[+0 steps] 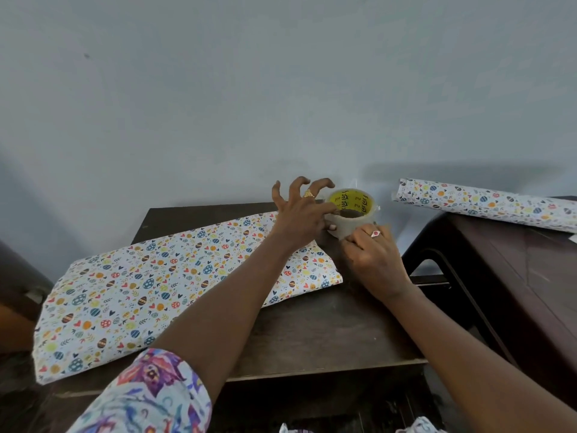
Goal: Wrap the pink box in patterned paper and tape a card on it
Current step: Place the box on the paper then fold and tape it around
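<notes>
Head view. At the far right corner of a dark wooden table, a clear tape roll with a yellow core. Pinched at its left rim between thumb and forefinger of the left hand, the other fingers spread and hooked in the air, a gold ring on one. Gripped on its near side by the bent fingers of the right hand, a red ring showing. Left of both, across the table, patterned paper folded over a long flat shape, contents hidden, left forearm above it. Far right, on a second table, a paper roll in the same print. Near left, a floral sleeve.
</notes>
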